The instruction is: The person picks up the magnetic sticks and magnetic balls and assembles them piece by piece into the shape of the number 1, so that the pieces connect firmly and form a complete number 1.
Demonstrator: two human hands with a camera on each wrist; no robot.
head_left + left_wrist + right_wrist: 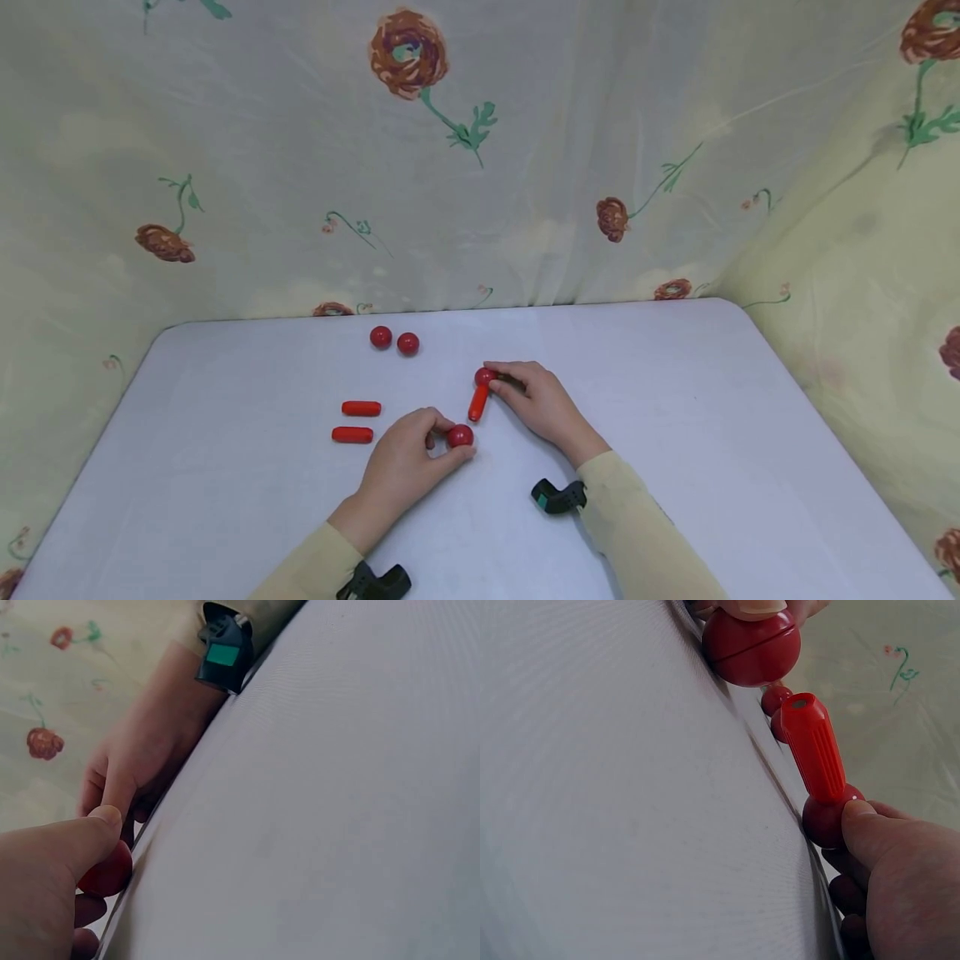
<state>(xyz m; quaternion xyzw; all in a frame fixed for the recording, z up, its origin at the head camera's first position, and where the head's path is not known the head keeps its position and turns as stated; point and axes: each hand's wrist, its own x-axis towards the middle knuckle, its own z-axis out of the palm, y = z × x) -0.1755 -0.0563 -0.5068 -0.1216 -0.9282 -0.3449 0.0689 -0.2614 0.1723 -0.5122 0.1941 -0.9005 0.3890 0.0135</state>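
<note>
Holding: two red balls, one per hand, one red rod between

Landmark: red rod, one, ribbed. Far end against a ball; near end bare, with a small greyish spot at the tip in the right wrist view. Whether it rests on the table cannot be told.

Right-hand ball: at the rod's far end, touching it. Pinched by thumb and fingers of the right hand, which lies to the rod's right.

Left-hand ball: seam line showing. Just beside the rod's bare end, towards the wearer and slightly left, not touching. Pinched by thumb and fingers of the left hand, left of the rod and nearer the wearer.

Loose rods, two: left of the red rod, roughly parallel, apart, unheld.

Loose balls, two: beyond the rod and to its left, side by side, unheld.

Support: white-covered table, beneath the rod. Backdrop: flowered cloth, beyond it.

Step in hand, as judged: capping the rod; one end seems fitted, the other still bare. Next move appears to call for lining up the left-hand ball with the bare tip and closing the small gap, the right hand steady. Possible fault: an off-axis push could tilt the rod away from its first ball.
</note>
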